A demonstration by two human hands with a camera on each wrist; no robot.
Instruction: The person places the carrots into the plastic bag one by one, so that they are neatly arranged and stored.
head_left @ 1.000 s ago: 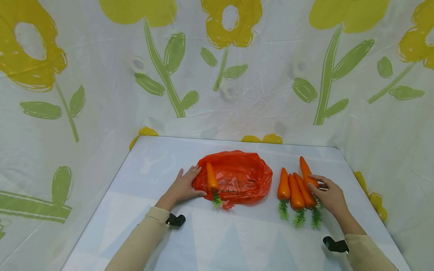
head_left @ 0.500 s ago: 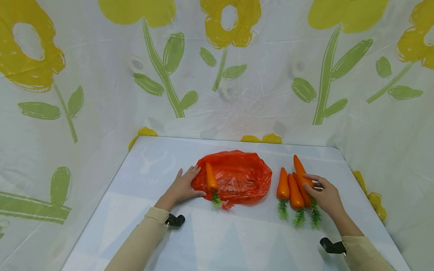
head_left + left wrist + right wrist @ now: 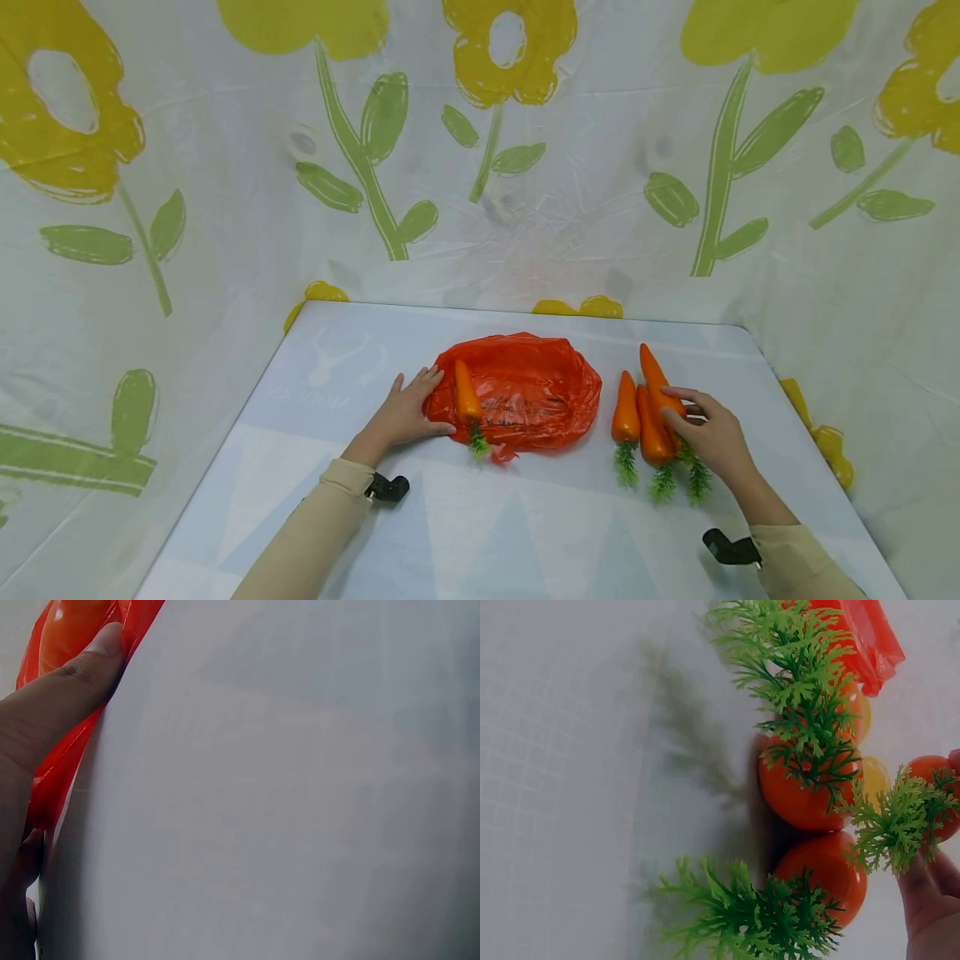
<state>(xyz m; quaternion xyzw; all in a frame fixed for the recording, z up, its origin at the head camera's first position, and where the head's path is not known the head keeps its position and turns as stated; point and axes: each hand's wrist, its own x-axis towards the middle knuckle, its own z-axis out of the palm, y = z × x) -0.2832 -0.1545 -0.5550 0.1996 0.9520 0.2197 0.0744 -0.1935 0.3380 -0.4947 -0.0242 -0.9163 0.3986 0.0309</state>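
Observation:
A red plastic bag (image 3: 536, 387) lies spread on the table, with one orange toy carrot (image 3: 467, 392) with a green leafy top on its left part. My left hand (image 3: 401, 412) rests at the bag's left edge, fingers spread and thumb straight. In the left wrist view the thumb (image 3: 71, 682) lies against the red plastic. My right hand (image 3: 708, 433) pinches another carrot (image 3: 654, 371) near its thick end, tip pointing away. The right wrist view has this carrot (image 3: 934, 780) raised over the others. Beneath and beside it lie several carrots (image 3: 626, 412), one partly hidden.
The pale table (image 3: 480, 533) has light blue triangle shapes. A white curtain (image 3: 570, 233) with yellow flowers encloses its back and sides. Black wrist cameras (image 3: 731, 547) sit at both cuffs.
My right hand has moved left with the pinched carrot, across the top of the other carrots toward the bag. The left hand, bag and the carrot on it have stayed put.

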